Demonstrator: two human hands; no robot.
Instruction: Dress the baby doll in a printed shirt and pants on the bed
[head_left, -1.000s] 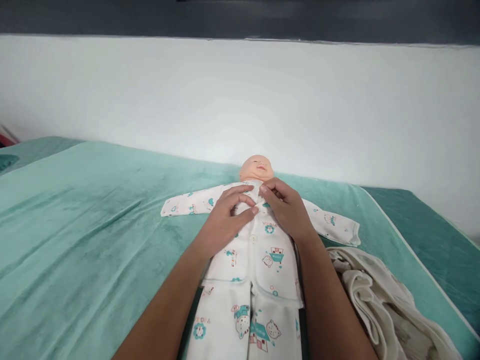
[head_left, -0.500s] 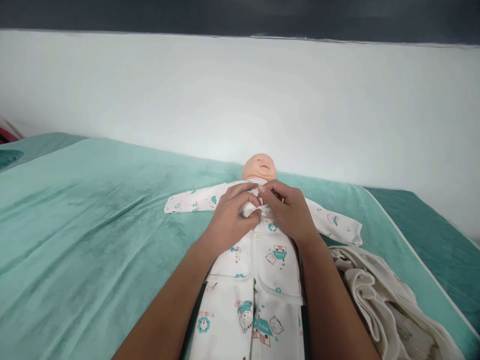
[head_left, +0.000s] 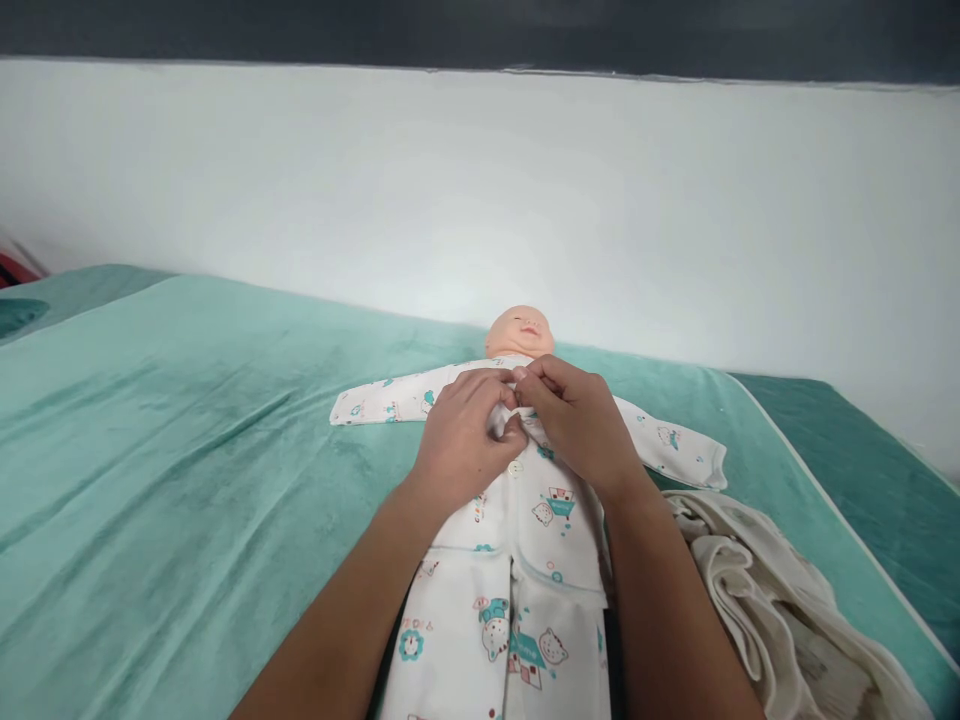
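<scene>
A baby doll (head_left: 520, 332) lies on its back, dressed in a white printed baby jacket (head_left: 559, 510) and matching trousers (head_left: 487, 640). At the chest, my left hand (head_left: 472, 425) pinches the jacket's front edge, fingers curled and thumb below. Against it, my right hand (head_left: 574, 420) grips the other side of the front opening, thumb and forefinger pressed together. The spot between the fingertips is partly hidden. Below the hands a button (head_left: 514, 468) shows on the jacket front. Both sleeves stretch out sideways on the bed.
A green velvety sheet (head_left: 187, 450) covers the bed, with a darker green cover (head_left: 855, 440) at the right. Crumpled beige cloth (head_left: 780, 600) lies beside my right forearm. Behind the doll's head stands a white wall (head_left: 450, 190) with a dark band above.
My fingers have shifted slightly and drawn closer together on the jacket front, bunching the cloth a little. The doll stays in the same place.
</scene>
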